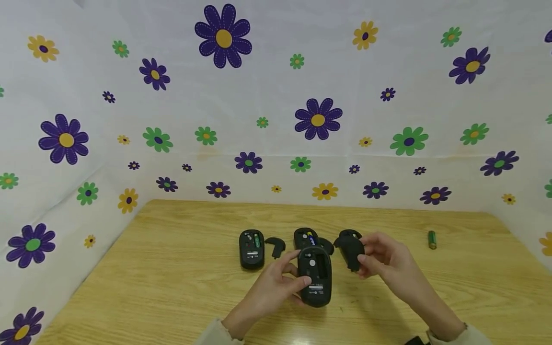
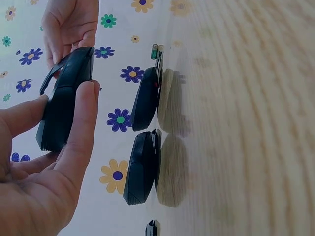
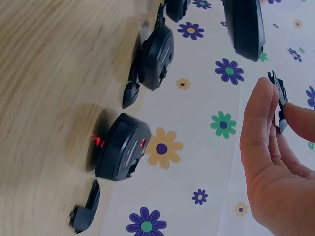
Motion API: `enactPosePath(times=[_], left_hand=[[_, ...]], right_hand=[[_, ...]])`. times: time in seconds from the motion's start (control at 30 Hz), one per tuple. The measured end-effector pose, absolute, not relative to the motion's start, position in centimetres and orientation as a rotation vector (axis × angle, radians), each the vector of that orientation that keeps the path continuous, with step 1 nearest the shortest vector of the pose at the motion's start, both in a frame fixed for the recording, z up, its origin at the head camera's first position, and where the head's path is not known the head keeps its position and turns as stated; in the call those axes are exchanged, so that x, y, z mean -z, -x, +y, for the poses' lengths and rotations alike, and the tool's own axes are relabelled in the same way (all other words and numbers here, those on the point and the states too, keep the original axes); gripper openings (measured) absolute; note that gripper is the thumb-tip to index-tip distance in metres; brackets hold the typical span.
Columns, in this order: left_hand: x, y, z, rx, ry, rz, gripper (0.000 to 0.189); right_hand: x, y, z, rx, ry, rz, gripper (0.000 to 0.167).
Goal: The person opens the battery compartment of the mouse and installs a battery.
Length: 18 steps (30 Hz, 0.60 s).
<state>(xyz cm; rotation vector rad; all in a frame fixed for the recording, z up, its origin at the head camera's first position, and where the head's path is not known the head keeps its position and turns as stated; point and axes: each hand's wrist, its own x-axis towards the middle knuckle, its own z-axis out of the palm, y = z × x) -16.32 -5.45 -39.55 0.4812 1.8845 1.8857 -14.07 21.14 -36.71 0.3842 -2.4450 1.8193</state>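
My left hand (image 1: 273,282) grips a black computer mouse (image 1: 316,297) with its underside up, thumb on the label side. The mouse's battery slot (image 1: 322,266) is uncovered and looks dark, with no battery visible in it. Beside it, to the right, my right hand (image 1: 390,263) pinches a thin, curved black battery cover (image 1: 351,251) between thumb and fingers. In the right wrist view the cover (image 3: 281,96) appears edge-on, apart from the held mouse (image 3: 244,29). The left wrist view shows fingers wrapped around the sides of the mouse (image 2: 66,103).
Upturned mice lie in a row behind the hands: a left one (image 1: 251,261) with a green battery, a middle one (image 1: 299,238) with a blue-and-yellow battery, and one partly hidden by the held cover. Loose covers (image 1: 278,245) lie between them. A green battery (image 1: 432,239) stands at right.
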Motion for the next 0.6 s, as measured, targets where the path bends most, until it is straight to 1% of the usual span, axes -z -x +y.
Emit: enactPosePath(times=[0.17,0.47,0.6], left_hand=[[39.4,16.3,-5.8,-1.883,-0.475,1.892,0.067],[39.1,16.3,-6.0,-1.867,-0.479,1.906,0.068],[39.3,16.3,-5.9,-1.865,-0.492,1.904,0.067]], right_hand=[[37.1,13.8,22.1,-1.805,-0.368,-2.527,0.027],[38.1,13.4,24.1,-1.761,-0.468,-2.665,0.035],[38.4,13.3,25.0,-1.788,-0.44,-2.736,0.035]])
